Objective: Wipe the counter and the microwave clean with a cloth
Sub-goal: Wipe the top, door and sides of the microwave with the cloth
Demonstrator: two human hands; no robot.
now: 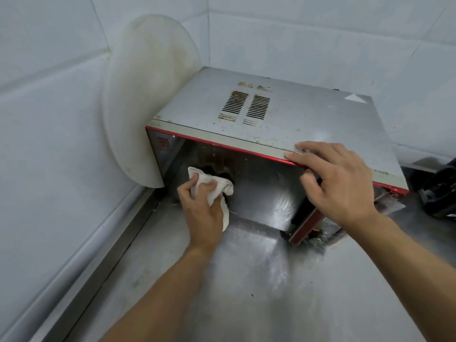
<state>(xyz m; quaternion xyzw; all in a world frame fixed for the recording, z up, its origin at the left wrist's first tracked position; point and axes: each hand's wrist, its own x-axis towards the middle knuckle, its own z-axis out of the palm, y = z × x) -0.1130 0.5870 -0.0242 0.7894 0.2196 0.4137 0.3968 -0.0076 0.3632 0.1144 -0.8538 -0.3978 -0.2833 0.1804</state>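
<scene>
**While Bracing the Microwave, Cloth Pressed to Its Door**

While leaning over a brushed stainless-steel counter (246, 292), dull, scuffed and cloudy with smears, stretches both bare forearms forward. Grips a white terry cloth (217, 187) in the left hand (202, 211), fingers and thumb curled round the bunched, nubbly fabric, a loose tail hanging below the palm. Presses that wad against the dark, glossy door glass of the microwave (320, 119), at its left part, low down and close above the counter. Lays the right hand (338, 178) on the appliance's front top edge, fingers straight and spread on the flat grey metal, thumb hooked down over the shiny red door trim.

Further back, a boxy sheet-metal top, speckled with brown spots and pierced by two blocks of narrow slotted vents (246, 104), rust-stained at the ends. To the left, between the casing's side and the wall, a round white plastic board (138, 95), upright on its edge, yellowed and scratched. Beyond, large glossy pale tiles (49, 95) with thin grout lines, meeting in a corner. At the far right edge, a dark crumpled object (439, 188) on the counter, too blurred to name.
</scene>
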